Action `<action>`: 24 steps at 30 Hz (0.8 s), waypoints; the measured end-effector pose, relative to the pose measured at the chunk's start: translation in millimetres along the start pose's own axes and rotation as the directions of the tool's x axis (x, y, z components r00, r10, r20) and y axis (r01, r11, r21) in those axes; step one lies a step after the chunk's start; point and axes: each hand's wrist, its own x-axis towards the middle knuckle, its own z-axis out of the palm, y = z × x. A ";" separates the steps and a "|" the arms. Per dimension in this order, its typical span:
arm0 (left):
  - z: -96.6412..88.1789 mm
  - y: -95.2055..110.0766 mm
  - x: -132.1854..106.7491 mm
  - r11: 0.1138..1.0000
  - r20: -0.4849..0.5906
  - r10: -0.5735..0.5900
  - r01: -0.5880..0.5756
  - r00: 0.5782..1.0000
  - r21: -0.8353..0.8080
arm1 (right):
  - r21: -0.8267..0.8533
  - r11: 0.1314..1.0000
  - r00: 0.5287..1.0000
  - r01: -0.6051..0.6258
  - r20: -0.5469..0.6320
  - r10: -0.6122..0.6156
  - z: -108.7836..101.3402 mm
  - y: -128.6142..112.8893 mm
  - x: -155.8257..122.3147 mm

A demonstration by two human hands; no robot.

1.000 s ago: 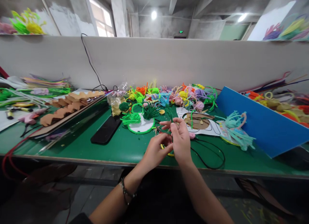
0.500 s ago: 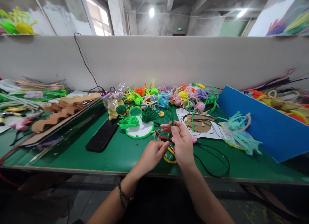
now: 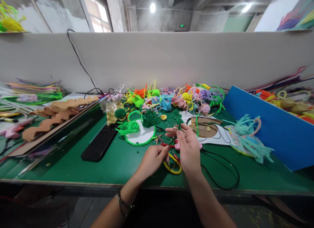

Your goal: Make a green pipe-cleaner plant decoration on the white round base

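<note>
My right hand (image 3: 188, 148) pinches a dark green pipe cleaner (image 3: 178, 120) that stands up from its fingertips. My left hand (image 3: 152, 158) is curled just left of it, fingertips close to the lower end of the same pipe cleaner; whether it grips it I cannot tell. Under both hands lie scissors (image 3: 173, 158) with yellow and red handles on the green table (image 3: 73, 165). A white disc ringed with green pipe cleaner (image 3: 141, 135) lies just beyond my left hand.
A heap of coloured pipe-cleaner shapes (image 3: 171, 98) lies at the back. A black phone (image 3: 99, 142) lies left of centre, brown cut-outs (image 3: 54, 115) further left. A blue board (image 3: 270, 126) leans at the right, a printed sheet (image 3: 208, 131) and black cord (image 3: 223, 172) near it.
The view has shifted, so the table sits lower and closer. Both hands stay together on the green pipe cleaner; the scissors beneath them are now more exposed.
</note>
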 end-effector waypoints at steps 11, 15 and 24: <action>-7.3 0.4 -6.6 0.982 0.143 0.001 0.025 0.990 -0.187 | -0.070 0.998 0.999 -0.003 0.051 0.006 -6.9 -3.1 3.0; -11.0 2.2 -10.5 0.983 0.252 0.040 0.007 0.967 -0.184 | -0.099 0.995 0.999 -0.030 0.015 0.031 -11.9 -4.4 5.3; -7.9 18.1 -8.7 0.957 -0.043 0.104 -0.112 0.994 -0.268 | 0.034 0.981 0.975 -0.189 0.120 0.184 -9.0 -12.3 1.3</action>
